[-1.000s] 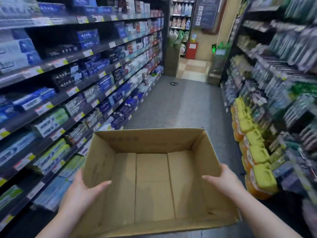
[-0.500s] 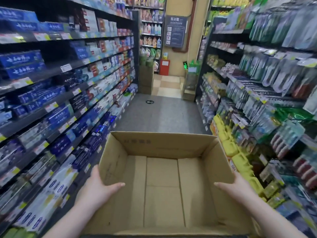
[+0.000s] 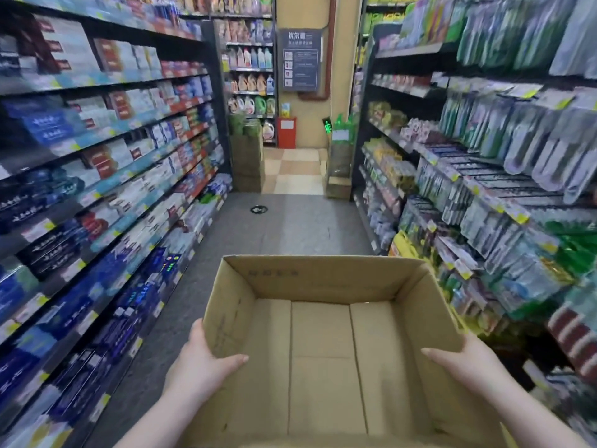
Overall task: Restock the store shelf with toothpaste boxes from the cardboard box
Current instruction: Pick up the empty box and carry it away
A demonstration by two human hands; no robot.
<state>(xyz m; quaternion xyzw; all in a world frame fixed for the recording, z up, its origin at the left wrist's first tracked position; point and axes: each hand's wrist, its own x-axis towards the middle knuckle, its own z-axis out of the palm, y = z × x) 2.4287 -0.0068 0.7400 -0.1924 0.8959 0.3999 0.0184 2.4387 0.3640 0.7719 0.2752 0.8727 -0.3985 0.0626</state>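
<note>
An open cardboard box (image 3: 323, 279) hangs in front of me at waist height, and nothing lies inside it. My left hand (image 3: 202, 367) grips its left wall, thumb inside and fingers outside. On the opposite wall my right hand (image 3: 465, 363) holds the same way. The shelf (image 3: 106, 185) along the left of the aisle carries rows of toothpaste boxes (image 3: 55, 127) in blue, white and red.
Racks of hanging toothbrushes (image 3: 504, 134) fill the right side, with yellow packs (image 3: 403, 247) low down. The grey aisle floor (image 3: 290, 227) runs ahead to a tiled area, stacked cartons (image 3: 247, 163) and a red cabinet (image 3: 287, 132).
My view has lifted and turned down the aisle; the shelves have slid past on both sides. Both hands keep the same hold on the box.
</note>
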